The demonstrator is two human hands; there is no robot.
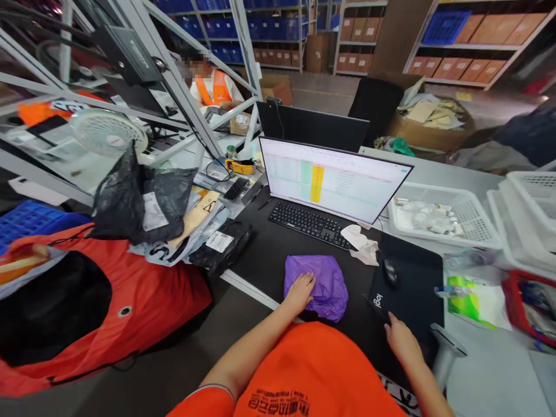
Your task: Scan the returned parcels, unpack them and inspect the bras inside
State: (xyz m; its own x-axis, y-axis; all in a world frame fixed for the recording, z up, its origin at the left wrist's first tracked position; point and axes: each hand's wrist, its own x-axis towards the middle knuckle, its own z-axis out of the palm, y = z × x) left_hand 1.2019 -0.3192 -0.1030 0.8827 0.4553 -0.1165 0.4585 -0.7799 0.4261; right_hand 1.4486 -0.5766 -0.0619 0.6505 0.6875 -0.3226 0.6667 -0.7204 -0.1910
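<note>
Purple bag (326, 285) under L hand (300, 292), fingers loose; R hand (400, 338) grips dk thin tool (377, 309).

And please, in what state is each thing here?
Purple bag: crumpled, under the left hand, sealing unclear
Dark tool: in the right hand
Screen: on, showing a table
Keyboard: untouched
Mouse: untouched
Red sack: open
White basket beside screen: open, partly filled
Fan: running or not, unclear

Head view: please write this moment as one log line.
left hand: on purple package; right hand: holding dark slim object; monitor: lit
</note>
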